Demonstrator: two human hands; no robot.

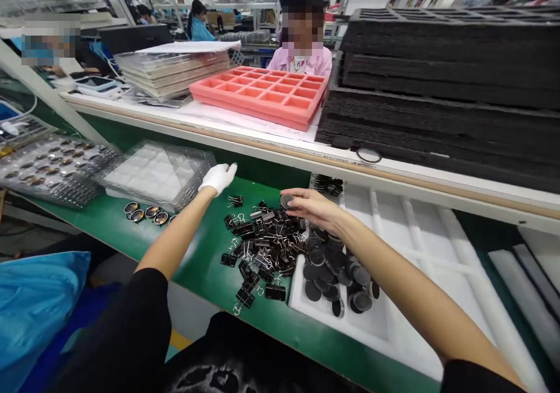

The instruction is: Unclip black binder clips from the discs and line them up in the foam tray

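The right hand point(317, 207) pinches one round disc point(286, 201) above the far edge of clips point(262, 244) too jumbled to count; the left hand point(217, 178) is half-curled, contents unclear. Five rings point(151, 211) lie left on the desk point(196, 265).

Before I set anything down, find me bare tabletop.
The green tabletop is bare between the left forearm and the heaped black metal binder clips; a narrow strip borders the near side of the white compartmented tray. Crowded: those clips and the tray's near-left corner, piled with dark round discs.
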